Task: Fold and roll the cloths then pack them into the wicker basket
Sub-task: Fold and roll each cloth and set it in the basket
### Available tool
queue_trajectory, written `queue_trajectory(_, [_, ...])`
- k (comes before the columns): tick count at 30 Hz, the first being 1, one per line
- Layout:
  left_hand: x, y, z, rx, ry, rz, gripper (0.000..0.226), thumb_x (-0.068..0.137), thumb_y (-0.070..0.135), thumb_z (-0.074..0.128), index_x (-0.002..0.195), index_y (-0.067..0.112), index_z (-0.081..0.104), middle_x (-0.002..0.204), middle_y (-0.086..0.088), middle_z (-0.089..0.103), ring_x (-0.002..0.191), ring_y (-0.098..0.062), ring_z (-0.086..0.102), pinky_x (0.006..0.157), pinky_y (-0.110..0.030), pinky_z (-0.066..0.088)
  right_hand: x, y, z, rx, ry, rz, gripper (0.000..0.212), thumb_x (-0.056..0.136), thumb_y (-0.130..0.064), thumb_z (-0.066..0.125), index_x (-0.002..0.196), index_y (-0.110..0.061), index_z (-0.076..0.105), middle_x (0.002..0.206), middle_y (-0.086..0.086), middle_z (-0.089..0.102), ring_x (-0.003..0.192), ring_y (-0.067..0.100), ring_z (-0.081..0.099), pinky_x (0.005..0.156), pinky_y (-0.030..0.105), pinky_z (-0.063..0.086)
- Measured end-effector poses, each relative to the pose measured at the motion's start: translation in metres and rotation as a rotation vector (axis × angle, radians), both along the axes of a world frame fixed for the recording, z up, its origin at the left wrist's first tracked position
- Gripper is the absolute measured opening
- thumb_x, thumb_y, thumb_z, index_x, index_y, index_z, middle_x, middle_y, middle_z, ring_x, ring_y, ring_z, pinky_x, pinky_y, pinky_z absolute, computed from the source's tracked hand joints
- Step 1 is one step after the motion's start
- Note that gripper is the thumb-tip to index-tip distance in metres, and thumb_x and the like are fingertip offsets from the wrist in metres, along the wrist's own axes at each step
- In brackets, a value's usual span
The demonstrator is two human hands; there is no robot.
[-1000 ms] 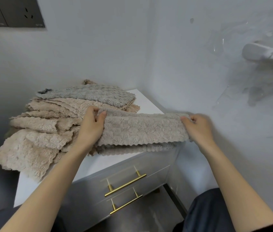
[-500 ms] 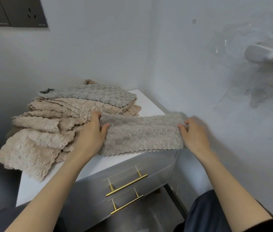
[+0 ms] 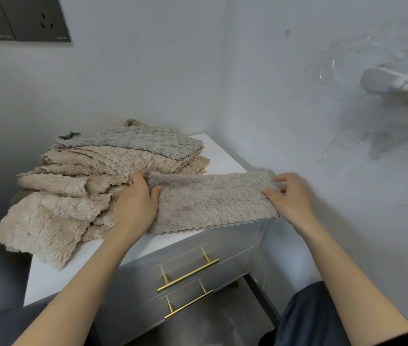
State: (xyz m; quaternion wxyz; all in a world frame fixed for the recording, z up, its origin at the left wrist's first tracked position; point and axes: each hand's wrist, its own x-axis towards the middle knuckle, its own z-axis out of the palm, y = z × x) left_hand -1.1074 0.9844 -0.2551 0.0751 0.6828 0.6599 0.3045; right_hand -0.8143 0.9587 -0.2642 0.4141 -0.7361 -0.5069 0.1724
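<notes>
On the white cabinet top (image 3: 48,278), near its front edge, a folded cloth (image 3: 212,201) lay as 1 long strip running left to right. The left hand (image 3: 135,206) held its left end with the thumb on top, and the right hand (image 3: 290,198) pinched its right end between thumb and fingers. The 2 hands were well apart, with the strip stretched between them.

Its scalloped near edge seemed to sit at the cabinet's edge or just over it. My guess was that a roll started from either end could drag the strip off the front, or that the fold could spring open once 1 hand let go. The left hand also touched the pile of cloths (image 3: 85,186) to the left. That pile hung over the near-left corner, so a nudge there might have pulled layers down.

By count there was 1 strip in hand and 1 grey cloth (image 3: 133,141) on top of the pile. Below it lay at least 5 beige layers, though the exact number could not be told. The drawer fronts below carried 2 brass handles (image 3: 188,274). No wicker basket was in view.
</notes>
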Motion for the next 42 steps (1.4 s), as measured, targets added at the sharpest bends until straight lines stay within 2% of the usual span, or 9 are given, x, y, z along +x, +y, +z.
queue_trajectory(4, [-0.006,-0.004,0.005,0.049,-0.012,0.0,0.032,0.098,0.027,0.049,0.116,0.002,0.04,0.071,-0.008,0.056,0.065,-0.031,0.057,0.057,-0.04,0.047,-0.004,0.0,0.002,0.176,-0.113,0.041,0.022,0.088,-0.014,0.065,0.109,-0.012,0.061,0.088,0.003,0.057,0.077,0.012,0.05,0.065,0.016,0.032])
queue_trajectory(8, [-0.004,-0.014,0.008,-0.008,0.158,0.033,0.039,0.097,0.028,0.051,0.123,0.002,0.039,0.101,-0.015,0.058,0.091,-0.032,0.058,0.067,-0.042,0.047,-0.013,0.001,-0.002,0.114,-0.299,0.08,0.022,0.092,-0.009,0.057,0.114,-0.01,0.06,0.103,0.011,0.052,0.095,0.026,0.052,0.077,0.026,0.036])
queue_trajectory(11, [0.01,-0.022,0.01,0.17,0.361,0.063,0.04,0.09,0.016,0.061,0.123,-0.002,0.047,0.118,-0.02,0.048,0.105,-0.033,0.046,0.084,-0.039,0.043,-0.025,-0.003,0.001,0.186,-0.593,0.036,0.024,0.091,-0.007,0.055,0.114,-0.007,0.064,0.114,0.011,0.057,0.106,0.029,0.048,0.089,0.036,0.04])
queue_trajectory(14, [0.033,-0.026,0.009,0.365,0.376,-0.065,0.04,0.085,0.004,0.058,0.124,-0.002,0.051,0.128,-0.021,0.047,0.115,-0.037,0.046,0.097,-0.045,0.038,-0.052,-0.005,0.005,0.258,-0.522,0.199,0.028,0.095,-0.012,0.051,0.119,-0.01,0.065,0.127,0.004,0.06,0.119,0.025,0.05,0.103,0.038,0.037])
queue_trajectory(19, [0.057,-0.02,-0.011,0.013,0.437,-0.297,0.05,0.104,0.026,0.018,0.151,0.009,0.017,0.159,-0.005,0.013,0.147,-0.02,0.003,0.12,-0.038,0.0,-0.089,-0.002,-0.006,0.077,-0.547,0.512,0.045,0.105,-0.025,0.029,0.148,-0.014,0.031,0.156,-0.003,0.027,0.146,0.014,0.016,0.117,0.027,-0.003])
queue_trajectory(25, [0.049,-0.013,-0.024,-0.182,0.363,-0.292,0.056,0.102,0.037,0.013,0.153,0.019,-0.001,0.16,0.004,-0.007,0.146,-0.011,-0.009,0.116,-0.035,-0.011,-0.08,0.01,-0.02,-0.13,-0.735,0.459,0.049,0.1,-0.042,0.013,0.149,-0.044,0.013,0.16,-0.014,0.005,0.148,0.014,0.0,0.118,0.043,-0.009])
queue_trajectory(29, [0.032,-0.01,-0.024,-0.234,0.364,-0.228,0.061,0.1,0.045,0.011,0.152,0.019,-0.005,0.16,0.0,-0.009,0.146,-0.011,-0.01,0.117,-0.033,-0.01,-0.06,0.019,-0.021,-0.239,-0.698,0.324,0.05,0.097,-0.054,0.01,0.146,-0.052,0.01,0.16,-0.012,0.002,0.148,0.018,-0.003,0.117,0.046,-0.008])
queue_trajectory(35, [0.025,-0.009,-0.022,-0.285,0.372,-0.171,0.065,0.099,0.05,0.007,0.152,0.015,-0.006,0.16,-0.001,-0.009,0.146,-0.012,-0.012,0.115,-0.039,-0.014,-0.035,0.014,-0.02,-0.28,-0.428,0.169,0.051,0.098,-0.044,0.022,0.148,-0.045,0.017,0.161,-0.004,0.008,0.141,0.033,0.02,0.11,0.045,0.025])
queue_trajectory(42, [0.026,-0.01,-0.018,-0.131,0.361,-0.168,0.059,0.101,0.045,0.018,0.151,0.015,0.019,0.158,0.001,0.017,0.146,-0.015,0.008,0.117,-0.043,-0.002,-0.026,0.01,-0.012,-0.066,-0.051,0.03,0.051,0.094,-0.026,0.052,0.142,-0.013,0.037,0.133,0.01,0.053,0.125,0.027,0.047,0.098,0.032,0.036])
